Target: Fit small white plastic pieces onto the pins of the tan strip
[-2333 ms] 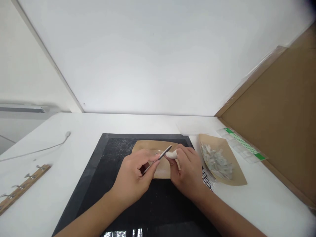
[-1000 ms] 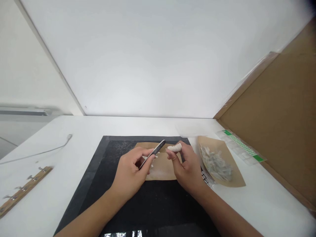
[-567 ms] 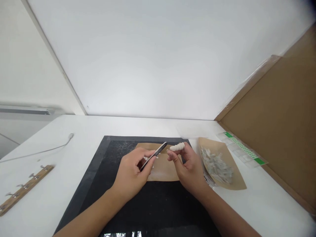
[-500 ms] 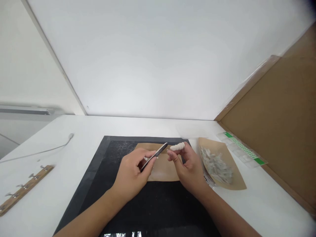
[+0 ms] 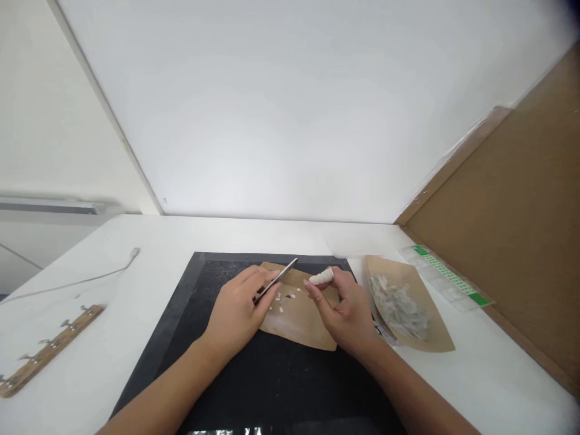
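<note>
My left hand [image 5: 239, 304] is closed around a thin black nail file [image 5: 276, 280] with a pale edge, its free end slanting up to the right. My right hand [image 5: 345, 307] is to the right, thumb and index finger pinched together. A white ribbed finger cot [image 5: 322, 277] covers that index fingertip. Whatever the pinch holds, if anything, is too small to make out. Below and between both hands, a sheet of brown paper [image 5: 308, 323] bears several small white pieces [image 5: 281, 310]. The file and the right fingertips are apart.
A black mat [image 5: 254, 377] lies under the hands on the white table [image 5: 149, 241]. To the right, another brown paper [image 5: 437, 338] carries a pile of translucent slivers [image 5: 405, 308], beside a clear compartment box [image 5: 446, 275]. A wooden hook rack [image 5: 54, 350] and a cable [image 5: 104, 275] are left.
The brown paper between my hands has turned, its lower right corner now nearer me, and white pieces show on it. The file has shifted down and left. My right fingertips are slightly lower.
</note>
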Action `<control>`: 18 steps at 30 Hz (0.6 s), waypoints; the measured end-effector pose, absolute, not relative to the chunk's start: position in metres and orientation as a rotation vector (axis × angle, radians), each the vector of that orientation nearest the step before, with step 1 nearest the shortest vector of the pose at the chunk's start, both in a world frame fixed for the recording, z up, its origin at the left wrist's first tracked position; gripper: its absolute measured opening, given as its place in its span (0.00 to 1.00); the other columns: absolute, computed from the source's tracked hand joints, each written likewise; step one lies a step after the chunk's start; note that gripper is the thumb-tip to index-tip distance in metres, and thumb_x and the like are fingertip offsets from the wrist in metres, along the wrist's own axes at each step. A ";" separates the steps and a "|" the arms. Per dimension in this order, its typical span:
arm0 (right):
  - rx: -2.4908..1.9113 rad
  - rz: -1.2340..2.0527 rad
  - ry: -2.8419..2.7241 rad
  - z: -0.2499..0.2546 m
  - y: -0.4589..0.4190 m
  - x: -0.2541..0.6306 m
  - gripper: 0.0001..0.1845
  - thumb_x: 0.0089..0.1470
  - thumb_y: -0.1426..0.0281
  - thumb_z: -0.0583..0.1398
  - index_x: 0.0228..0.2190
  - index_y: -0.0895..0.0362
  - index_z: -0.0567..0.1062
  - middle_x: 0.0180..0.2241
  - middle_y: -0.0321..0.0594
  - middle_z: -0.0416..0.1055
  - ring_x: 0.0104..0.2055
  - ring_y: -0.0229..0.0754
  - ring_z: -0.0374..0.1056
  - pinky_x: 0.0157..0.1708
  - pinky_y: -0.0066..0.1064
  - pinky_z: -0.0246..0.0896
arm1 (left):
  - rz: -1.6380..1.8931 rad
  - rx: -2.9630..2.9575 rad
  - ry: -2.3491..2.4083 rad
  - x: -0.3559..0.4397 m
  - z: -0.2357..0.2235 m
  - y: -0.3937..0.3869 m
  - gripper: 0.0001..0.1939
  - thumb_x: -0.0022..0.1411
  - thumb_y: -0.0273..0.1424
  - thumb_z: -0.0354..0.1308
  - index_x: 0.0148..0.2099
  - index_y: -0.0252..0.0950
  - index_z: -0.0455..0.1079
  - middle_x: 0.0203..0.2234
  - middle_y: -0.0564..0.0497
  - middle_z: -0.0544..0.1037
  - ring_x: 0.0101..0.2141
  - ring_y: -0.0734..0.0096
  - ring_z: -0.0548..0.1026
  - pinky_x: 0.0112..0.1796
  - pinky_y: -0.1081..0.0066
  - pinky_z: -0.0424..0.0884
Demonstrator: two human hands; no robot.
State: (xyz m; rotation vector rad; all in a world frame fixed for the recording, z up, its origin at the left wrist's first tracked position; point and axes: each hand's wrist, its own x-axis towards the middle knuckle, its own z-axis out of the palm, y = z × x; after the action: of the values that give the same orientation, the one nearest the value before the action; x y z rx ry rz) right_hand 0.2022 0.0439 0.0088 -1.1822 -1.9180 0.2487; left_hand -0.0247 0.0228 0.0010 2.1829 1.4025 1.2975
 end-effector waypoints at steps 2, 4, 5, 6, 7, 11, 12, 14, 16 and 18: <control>-1.169 0.243 -1.925 0.009 0.044 0.203 0.11 0.63 0.61 0.64 0.30 0.52 0.72 0.29 0.38 0.75 0.35 0.47 0.71 0.36 0.39 0.66 | 1.319 2.191 1.394 -0.025 0.001 0.023 0.10 0.72 0.29 0.59 0.52 0.39 0.78 0.39 0.48 0.81 0.36 0.67 0.78 0.37 0.70 0.75; -1.164 0.251 -1.924 0.009 0.044 0.204 0.10 0.63 0.62 0.64 0.31 0.52 0.73 0.29 0.38 0.76 0.35 0.47 0.71 0.37 0.39 0.67 | 1.360 2.209 1.368 -0.025 0.003 0.022 0.10 0.72 0.28 0.58 0.52 0.39 0.78 0.40 0.48 0.82 0.38 0.67 0.79 0.40 0.69 0.76; -1.163 0.255 -1.923 0.009 0.044 0.204 0.10 0.63 0.62 0.64 0.32 0.52 0.73 0.29 0.38 0.76 0.36 0.47 0.71 0.37 0.39 0.67 | 1.383 2.216 1.361 -0.025 0.004 0.022 0.10 0.72 0.28 0.58 0.52 0.39 0.78 0.41 0.48 0.82 0.39 0.67 0.80 0.42 0.69 0.76; -1.161 0.258 -1.921 0.009 0.044 0.204 0.10 0.63 0.62 0.64 0.32 0.52 0.73 0.30 0.38 0.76 0.36 0.47 0.71 0.37 0.40 0.67 | 1.415 2.219 1.364 -0.025 0.006 0.022 0.10 0.72 0.27 0.58 0.52 0.40 0.78 0.41 0.48 0.82 0.40 0.66 0.80 0.43 0.68 0.76; -1.160 0.261 -1.919 0.009 0.044 0.204 0.10 0.63 0.62 0.64 0.32 0.52 0.73 0.30 0.38 0.76 0.36 0.47 0.71 0.37 0.40 0.67 | 1.450 2.224 1.373 -0.026 0.008 0.022 0.10 0.72 0.27 0.59 0.51 0.40 0.79 0.41 0.48 0.83 0.42 0.65 0.80 0.45 0.67 0.76; -1.162 0.273 -1.917 0.009 0.044 0.205 0.11 0.64 0.62 0.63 0.31 0.53 0.73 0.30 0.39 0.76 0.36 0.47 0.70 0.38 0.41 0.66 | 1.569 2.311 1.416 -0.030 0.011 0.026 0.09 0.69 0.25 0.62 0.46 0.43 0.81 0.43 0.51 0.85 0.51 0.58 0.77 0.54 0.56 0.72; -1.164 0.275 -1.919 0.008 0.044 0.205 0.10 0.64 0.62 0.63 0.32 0.53 0.73 0.30 0.38 0.76 0.36 0.47 0.70 0.38 0.41 0.65 | 1.573 2.340 1.431 -0.031 0.010 0.027 0.09 0.69 0.25 0.63 0.46 0.43 0.81 0.43 0.52 0.85 0.52 0.56 0.75 0.55 0.54 0.71; -1.162 0.271 -1.923 0.008 0.043 0.205 0.10 0.64 0.62 0.63 0.32 0.53 0.73 0.31 0.38 0.76 0.36 0.47 0.70 0.38 0.41 0.65 | 1.531 2.383 1.488 -0.033 0.007 0.028 0.10 0.68 0.25 0.63 0.46 0.45 0.82 0.43 0.52 0.86 0.54 0.53 0.73 0.54 0.50 0.69; -1.152 0.265 -1.926 0.008 0.043 0.206 0.10 0.64 0.63 0.63 0.32 0.53 0.73 0.31 0.38 0.76 0.36 0.47 0.70 0.38 0.41 0.65 | 1.445 2.423 1.548 -0.033 0.004 0.029 0.11 0.68 0.26 0.64 0.47 0.47 0.83 0.43 0.53 0.86 0.55 0.50 0.71 0.54 0.48 0.66; -1.146 0.267 -1.929 0.008 0.043 0.206 0.09 0.64 0.63 0.63 0.32 0.53 0.73 0.31 0.39 0.76 0.37 0.47 0.70 0.39 0.41 0.64 | 1.338 2.469 1.579 -0.032 0.002 0.029 0.11 0.68 0.27 0.65 0.48 0.49 0.83 0.45 0.54 0.86 0.56 0.47 0.69 0.53 0.47 0.62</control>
State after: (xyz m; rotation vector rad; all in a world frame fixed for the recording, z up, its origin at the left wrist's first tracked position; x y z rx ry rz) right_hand 0.2058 0.0428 0.0082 -1.1462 -1.9287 0.2667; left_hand -0.0321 0.0287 0.0017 2.4690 1.5790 1.3382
